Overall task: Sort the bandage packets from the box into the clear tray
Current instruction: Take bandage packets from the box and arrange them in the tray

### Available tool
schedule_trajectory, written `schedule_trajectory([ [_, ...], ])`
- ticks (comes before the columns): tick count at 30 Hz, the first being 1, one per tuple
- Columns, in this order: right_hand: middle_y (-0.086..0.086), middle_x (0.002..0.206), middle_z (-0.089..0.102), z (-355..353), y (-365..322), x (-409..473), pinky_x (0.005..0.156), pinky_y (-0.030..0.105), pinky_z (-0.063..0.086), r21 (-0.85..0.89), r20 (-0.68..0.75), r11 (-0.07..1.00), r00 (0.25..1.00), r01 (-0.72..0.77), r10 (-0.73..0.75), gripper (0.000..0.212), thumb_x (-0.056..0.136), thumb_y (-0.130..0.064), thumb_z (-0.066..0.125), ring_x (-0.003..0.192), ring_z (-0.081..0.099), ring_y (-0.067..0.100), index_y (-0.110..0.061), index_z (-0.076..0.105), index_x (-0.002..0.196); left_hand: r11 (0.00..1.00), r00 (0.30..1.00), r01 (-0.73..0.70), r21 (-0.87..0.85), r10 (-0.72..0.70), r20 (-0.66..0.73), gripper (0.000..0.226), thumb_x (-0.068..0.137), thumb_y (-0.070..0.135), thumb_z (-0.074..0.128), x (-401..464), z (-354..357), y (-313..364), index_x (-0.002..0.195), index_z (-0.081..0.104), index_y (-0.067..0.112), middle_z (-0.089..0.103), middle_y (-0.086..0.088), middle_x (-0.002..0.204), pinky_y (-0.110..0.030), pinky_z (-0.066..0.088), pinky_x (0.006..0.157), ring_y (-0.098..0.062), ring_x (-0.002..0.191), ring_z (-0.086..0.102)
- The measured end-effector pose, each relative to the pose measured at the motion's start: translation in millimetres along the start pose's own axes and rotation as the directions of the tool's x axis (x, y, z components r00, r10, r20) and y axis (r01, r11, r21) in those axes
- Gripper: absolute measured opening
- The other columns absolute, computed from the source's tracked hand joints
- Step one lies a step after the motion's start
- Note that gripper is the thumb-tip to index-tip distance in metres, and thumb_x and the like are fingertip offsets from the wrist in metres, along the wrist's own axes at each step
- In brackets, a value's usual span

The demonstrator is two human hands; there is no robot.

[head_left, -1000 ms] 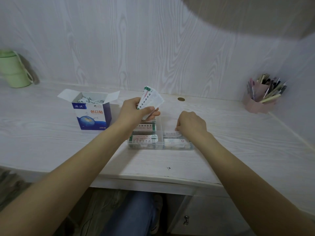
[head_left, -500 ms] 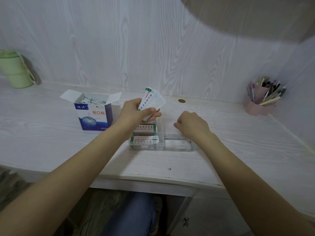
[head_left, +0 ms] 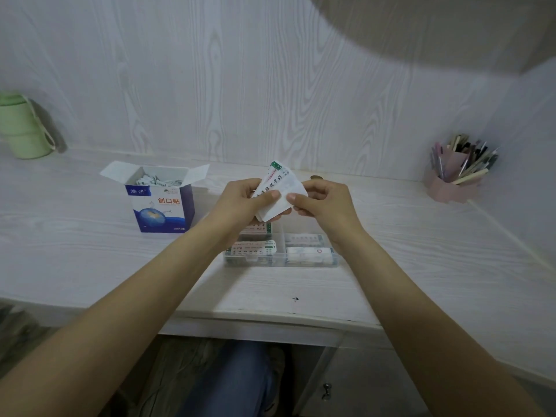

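My left hand (head_left: 240, 203) grips a fanned stack of white bandage packets (head_left: 278, 188) above the far side of the clear tray (head_left: 337, 260). My right hand (head_left: 325, 203) pinches the right edge of the front packet between thumb and forefinger. The tray holds packets with green and red print in its left compartments and whiter packets in the right ones. The open blue and white box (head_left: 161, 206) stands to the left, with more packets inside.
A green cup (head_left: 21, 127) stands at the far left against the wall. A pink holder full of pens (head_left: 454, 176) sits at the far right. A small brass disc (head_left: 316, 177) lies behind my hands. The desk's front edge runs below the tray.
My right hand has lifted off the right side of the tray and come up to pinch the packet stack. My left hand kept holding the stack in about the same place.
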State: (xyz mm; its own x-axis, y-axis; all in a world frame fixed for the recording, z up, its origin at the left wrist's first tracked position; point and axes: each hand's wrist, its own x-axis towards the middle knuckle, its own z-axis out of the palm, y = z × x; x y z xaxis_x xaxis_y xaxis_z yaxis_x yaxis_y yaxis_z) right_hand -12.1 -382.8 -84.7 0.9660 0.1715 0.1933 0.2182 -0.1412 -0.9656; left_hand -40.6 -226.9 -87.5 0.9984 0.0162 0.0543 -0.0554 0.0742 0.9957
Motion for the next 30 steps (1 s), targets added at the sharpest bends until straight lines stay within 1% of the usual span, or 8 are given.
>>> schedule_trajectory([
  [4,0.005,0.076,0.069,0,0,-4,0.062,0.016,0.053,0.052,-0.022,0.998,0.999,-0.027,0.028,0.011,0.081,-0.002,0.071,0.062,0.063,0.007,-0.007,0.069,0.090,0.994,0.998,-0.017,0.110,0.023,-0.059,0.013,0.083,0.008,0.069,1,1,1,0.087,0.066,0.020,0.068,-0.003,0.085,-0.026,0.056,0.062,-0.014,0.070,0.065],
  [11,0.002,0.068,0.064,-3,0,-8,0.058,0.017,0.050,0.098,-0.051,0.991,0.994,-0.089,0.094,0.008,0.084,-0.004,0.069,0.058,0.058,0.007,-0.010,0.064,0.082,0.999,1.000,-0.004,0.053,0.003,0.022,0.009,0.089,0.013,0.062,-1,4,1,0.096,0.067,0.015,0.072,-0.004,0.089,-0.022,0.057,0.061,-0.015,0.078,0.072],
  [15,0.006,0.070,0.060,-7,-1,-10,0.060,0.023,0.055,0.269,-0.067,0.954,0.985,-0.134,0.158,0.013,0.084,0.002,0.066,0.058,0.057,0.011,-0.008,0.066,0.093,0.997,1.000,-0.014,0.075,0.016,-0.026,0.008,0.090,0.013,0.061,-1,2,2,0.093,0.066,0.017,0.070,-0.002,0.090,-0.018,0.054,0.059,-0.008,0.073,0.068],
  [18,0.007,0.072,0.062,-12,-1,-11,0.057,0.024,0.057,0.288,-0.048,0.943,0.981,-0.168,0.190,0.007,0.086,0.001,0.065,0.057,0.062,0.011,-0.006,0.066,0.087,0.998,0.999,-0.004,0.065,0.008,-0.046,0.006,0.089,0.012,0.061,-1,0,2,0.090,0.066,0.016,0.068,-0.004,0.095,-0.017,0.054,0.058,-0.010,0.075,0.067],
  [21,0.014,0.080,0.065,-15,0,-7,0.065,0.020,0.056,0.393,-0.010,0.905,0.983,-0.163,0.182,0.003,0.087,0.000,0.062,0.066,0.068,0.013,0.000,0.065,0.086,0.999,0.996,-0.016,0.048,0.020,-0.083,0.006,0.089,0.010,0.062,-1,-1,1,0.088,0.065,0.015,0.066,-0.005,0.093,-0.017,0.054,0.057,-0.013,0.073,0.067],
  [23,0.014,0.082,0.067,-18,1,-5,0.072,0.018,0.056,0.479,0.008,0.865,0.986,-0.152,0.169,0.010,0.090,-0.005,0.060,0.073,0.069,0.014,0.002,0.065,0.086,0.999,0.994,-0.024,0.036,0.027,-0.104,0.006,0.090,0.009,0.061,1,1,0,0.088,0.064,0.014,0.065,-0.005,0.089,-0.018,0.055,0.057,-0.015,0.070,0.066],
  [27,0.008,0.072,0.067,-21,2,-2,0.073,0.020,0.057,0.499,-0.008,0.848,0.977,-0.181,0.214,0.019,0.093,-0.015,0.058,0.070,0.068,0.015,-0.002,0.067,0.082,0.998,0.988,-0.059,0.025,0.062,-0.139,0.007,0.091,0.009,0.061,6,7,-1,0.095,0.063,0.013,0.068,-0.001,0.085,-0.024,0.059,0.067,-0.014,0.077,0.069],
  [30,0.013,0.075,0.064,-24,7,-1,0.070,0.019,0.057,0.458,0.006,0.866,0.975,-0.200,0.223,0.019,0.090,0.000,0.057,0.073,0.065,0.020,0.003,0.063,0.073,0.998,0.982,-0.066,0.006,0.066,-0.175,0.009,0.092,0.009,0.059,10,7,-2,0.099,0.062,0.014,0.070,0.000,0.084,-0.024,0.059,0.070,-0.008,0.074,0.070],
])
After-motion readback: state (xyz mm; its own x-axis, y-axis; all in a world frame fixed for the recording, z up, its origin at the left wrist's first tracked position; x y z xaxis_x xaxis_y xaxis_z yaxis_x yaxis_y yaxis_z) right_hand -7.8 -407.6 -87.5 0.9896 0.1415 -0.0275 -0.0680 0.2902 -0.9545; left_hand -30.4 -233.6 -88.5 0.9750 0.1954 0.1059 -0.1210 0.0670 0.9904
